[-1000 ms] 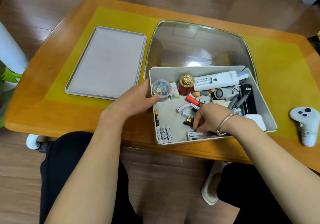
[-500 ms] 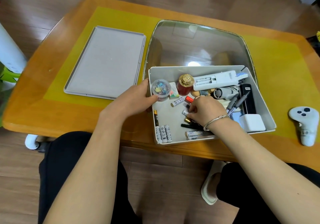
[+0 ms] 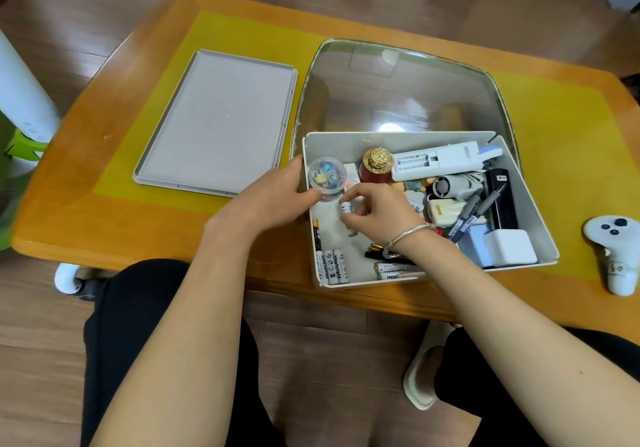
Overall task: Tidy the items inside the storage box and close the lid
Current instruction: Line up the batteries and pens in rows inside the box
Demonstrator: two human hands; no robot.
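Head view: storage box (image 3: 533,218) open at table's near edge, lid (image 3: 218,121) flat to its left. Left hand (image 3: 277,197) gripping box's left wall beside clip jar (image 3: 325,178). Right hand (image 3: 377,214) inside, fingers curled, pinching a small battery (image 3: 346,208).

A white game controller (image 3: 614,252) lies on the yellow mat (image 3: 561,114) covering the wooden table (image 3: 69,183).

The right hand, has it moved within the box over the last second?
Yes. The right hand went from the box's near edge toward the far left, up to the clip jar.
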